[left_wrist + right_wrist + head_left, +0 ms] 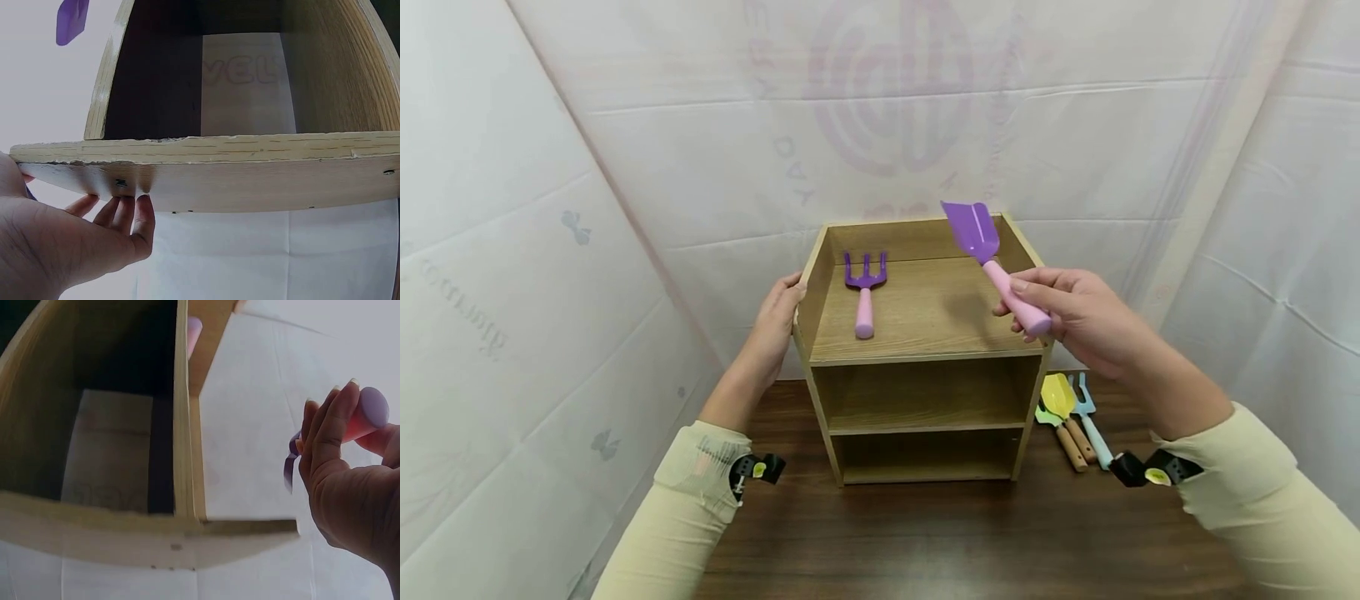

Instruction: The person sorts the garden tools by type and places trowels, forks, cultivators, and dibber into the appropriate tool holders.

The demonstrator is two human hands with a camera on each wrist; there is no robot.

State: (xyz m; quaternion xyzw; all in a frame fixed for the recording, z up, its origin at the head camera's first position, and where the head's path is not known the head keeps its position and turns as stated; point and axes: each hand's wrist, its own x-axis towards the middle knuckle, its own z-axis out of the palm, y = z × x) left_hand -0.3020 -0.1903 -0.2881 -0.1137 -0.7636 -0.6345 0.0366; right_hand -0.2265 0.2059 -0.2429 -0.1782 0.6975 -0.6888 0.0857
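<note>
My right hand (1078,312) holds a small hand trowel (973,229) by its pink handle, the purple blade raised over the right part of the shelf's top. The right wrist view shows the handle's lilac end (375,407) between thumb and fingers. My left hand (775,321) grips the left side panel of a small wooden shelf (925,354) near its top; the left wrist view has bent fingertips (145,215) against the panel's outer face. A purple hand fork (865,304) with a pink handle lies on the top board, tines toward the back.
On the dark wooden table (925,533), right of the shelf, lie several more garden tools: a yellow trowel (1058,396), a light blue fork (1093,429) and a green-headed tool (1066,442) with a wooden handle. White printed cloth (700,125) hangs behind and at both sides.
</note>
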